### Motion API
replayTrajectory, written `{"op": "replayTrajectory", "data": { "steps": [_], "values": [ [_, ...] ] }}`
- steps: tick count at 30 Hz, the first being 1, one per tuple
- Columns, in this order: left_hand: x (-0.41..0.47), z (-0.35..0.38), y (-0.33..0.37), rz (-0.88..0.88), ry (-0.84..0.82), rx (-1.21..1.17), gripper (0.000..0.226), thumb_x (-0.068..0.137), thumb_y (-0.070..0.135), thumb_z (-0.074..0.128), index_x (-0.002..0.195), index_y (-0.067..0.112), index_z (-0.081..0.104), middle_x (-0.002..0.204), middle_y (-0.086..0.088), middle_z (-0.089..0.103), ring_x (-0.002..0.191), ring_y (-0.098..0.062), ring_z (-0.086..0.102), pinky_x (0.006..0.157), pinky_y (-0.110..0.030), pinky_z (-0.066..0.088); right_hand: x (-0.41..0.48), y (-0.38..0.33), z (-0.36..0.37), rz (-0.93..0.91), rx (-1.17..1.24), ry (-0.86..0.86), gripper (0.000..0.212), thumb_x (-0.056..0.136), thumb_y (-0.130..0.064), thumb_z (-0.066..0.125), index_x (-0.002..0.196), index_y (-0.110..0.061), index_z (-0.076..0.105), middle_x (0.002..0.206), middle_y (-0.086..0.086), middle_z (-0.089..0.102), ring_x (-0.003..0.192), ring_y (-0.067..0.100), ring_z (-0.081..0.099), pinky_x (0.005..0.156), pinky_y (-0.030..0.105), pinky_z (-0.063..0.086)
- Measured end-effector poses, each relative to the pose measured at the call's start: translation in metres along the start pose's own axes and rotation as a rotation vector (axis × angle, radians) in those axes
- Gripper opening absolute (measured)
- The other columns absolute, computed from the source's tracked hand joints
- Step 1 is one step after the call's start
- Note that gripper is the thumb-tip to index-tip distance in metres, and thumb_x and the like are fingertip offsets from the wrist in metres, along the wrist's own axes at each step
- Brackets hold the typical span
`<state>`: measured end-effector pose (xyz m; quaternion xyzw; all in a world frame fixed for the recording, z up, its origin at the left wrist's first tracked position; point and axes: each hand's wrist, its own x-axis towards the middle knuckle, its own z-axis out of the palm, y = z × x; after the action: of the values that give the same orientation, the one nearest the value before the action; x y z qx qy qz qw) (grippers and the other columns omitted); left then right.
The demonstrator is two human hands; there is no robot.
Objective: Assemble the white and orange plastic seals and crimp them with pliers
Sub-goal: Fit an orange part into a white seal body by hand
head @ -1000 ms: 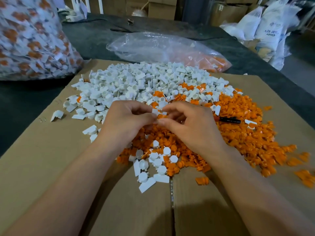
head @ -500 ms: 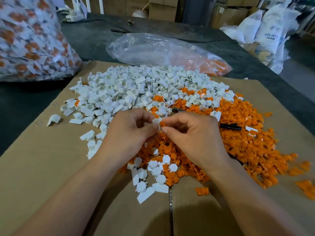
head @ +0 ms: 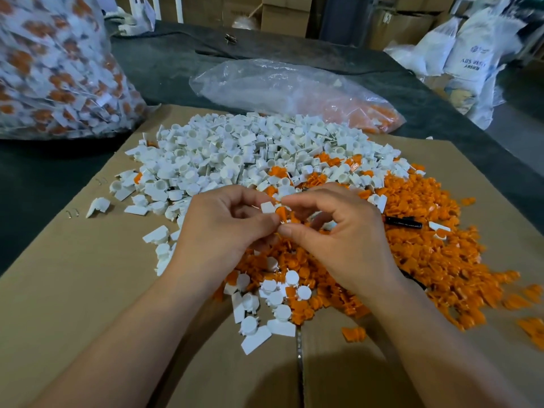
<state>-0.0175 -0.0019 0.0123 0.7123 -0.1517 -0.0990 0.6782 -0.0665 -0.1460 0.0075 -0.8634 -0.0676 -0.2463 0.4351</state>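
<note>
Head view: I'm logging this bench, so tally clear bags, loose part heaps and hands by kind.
Clear plastic bags: 2, the bulging bag of white and orange seals and the flatter bag of orange parts
Loose part heaps: 2, white heap and orange heap
Hands: 2, left hand and right hand
Total: 6

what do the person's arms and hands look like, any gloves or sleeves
No gloves on the left hand or right hand, and no rings, watch or bracelets visible. Both forearms are uncovered, with no sleeves in view. Nails look short, unpainted.
</note>
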Motion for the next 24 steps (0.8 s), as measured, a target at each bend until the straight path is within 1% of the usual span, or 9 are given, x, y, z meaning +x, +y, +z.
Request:
{"op": "replayTrajectory", "data": {
  "steps": [3,6,9,11,15,17,20,22,24],
  "values": [
    [0.0002,-0.0005,-0.0002,-0.05,-0.001,-0.068,0.013,0.071,-0.005,0.071,0.07,0.007,0.065,0.054,-0.011,0.066,0.045,-0.014,0.062,0.046,-0.02,0.052,0.0012,0.0012,-0.0008,0.027,0.063,-0.027,0.043,0.069,-0.011,0.077,0.099,-0.036,0.059,0.092,-0.014,0.062,0.087,-0.001,0.059,0.07,0.011,0.048],
    [0.0006,-0.0015,0.0006,-0.09,-0.02,-0.118,0.013,0.063,-0.004,0.073,0.064,0.007,0.065,0.053,-0.012,0.065,0.045,-0.016,0.062,0.046,-0.021,0.052,0.0007,0.001,0.0,-0.006,0.095,-0.035,0.04,0.069,-0.009,0.077,0.098,-0.031,0.062,0.093,-0.009,0.064,0.085,0.002,0.061,0.071,0.012,0.049],
    [0.0007,-0.0024,0.0018,-0.127,-0.04,-0.192,0.014,0.049,0.009,0.072,0.061,0.005,0.065,0.052,-0.012,0.064,0.043,-0.016,0.06,0.043,-0.02,0.05,0.0008,0.0014,0.0001,-0.047,0.103,-0.022,0.035,0.069,-0.012,0.075,0.099,-0.026,0.064,0.09,-0.009,0.065,0.083,0.003,0.062,0.071,0.013,0.049],
    [0.0009,-0.0032,0.0017,-0.153,-0.05,-0.226,0.016,0.046,0.012,0.072,0.059,0.005,0.066,0.053,-0.012,0.064,0.043,-0.016,0.061,0.042,-0.019,0.049,0.0008,0.0026,0.0,-0.069,0.088,-0.011,0.033,0.07,-0.013,0.074,0.1,-0.023,0.065,0.088,-0.006,0.066,0.082,0.005,0.062,0.071,0.016,0.05],
    [0.0006,-0.0036,0.003,-0.197,-0.068,-0.227,0.013,0.046,0.012,0.071,0.057,0.006,0.067,0.055,-0.013,0.066,0.042,-0.016,0.06,0.039,-0.017,0.047,0.001,0.0055,-0.0003,-0.085,0.063,-0.019,0.028,0.07,-0.012,0.075,0.098,-0.012,0.07,0.088,-0.001,0.068,0.082,0.009,0.064,0.074,0.026,0.053],
    [0.0009,-0.0036,0.0038,-0.222,-0.067,-0.219,0.01,0.046,0.011,0.07,0.054,0.008,0.066,0.055,-0.012,0.066,0.039,-0.015,0.058,0.036,-0.016,0.043,0.0009,0.006,0.0,-0.087,0.053,-0.028,0.029,0.07,-0.013,0.075,0.099,-0.011,0.07,0.089,-0.001,0.068,0.083,0.01,0.064,0.075,0.028,0.053],
    [0.0024,-0.0038,0.004,-0.253,-0.05,-0.222,0.01,0.046,0.009,0.07,0.055,0.008,0.066,0.053,-0.011,0.064,0.038,-0.013,0.056,0.034,-0.014,0.038,0.0015,0.007,0.0004,-0.055,0.076,-0.053,0.032,0.071,-0.005,0.074,0.102,-0.011,0.069,0.09,-0.002,0.067,0.082,0.009,0.065,0.076,0.026,0.054],
    [0.003,-0.0037,0.0041,-0.273,-0.054,-0.236,0.011,0.047,0.008,0.069,0.057,0.006,0.066,0.053,-0.011,0.064,0.037,-0.012,0.055,0.033,-0.013,0.038,0.0016,0.0084,0.0003,-0.032,0.079,-0.06,0.033,0.072,0.001,0.072,0.102,-0.011,0.068,0.09,-0.004,0.066,0.082,0.007,0.065,0.076,0.022,0.054],
    [0.0035,-0.0037,0.0039,-0.289,-0.066,-0.246,0.013,0.048,0.007,0.069,0.06,0.004,0.065,0.054,-0.011,0.064,0.037,-0.012,0.055,0.034,-0.013,0.039,0.0011,0.009,0.0005,-0.026,0.07,-0.056,0.03,0.073,0.002,0.072,0.099,-0.011,0.069,0.089,-0.002,0.067,0.082,0.007,0.065,0.076,0.023,0.054]
  ]
}}
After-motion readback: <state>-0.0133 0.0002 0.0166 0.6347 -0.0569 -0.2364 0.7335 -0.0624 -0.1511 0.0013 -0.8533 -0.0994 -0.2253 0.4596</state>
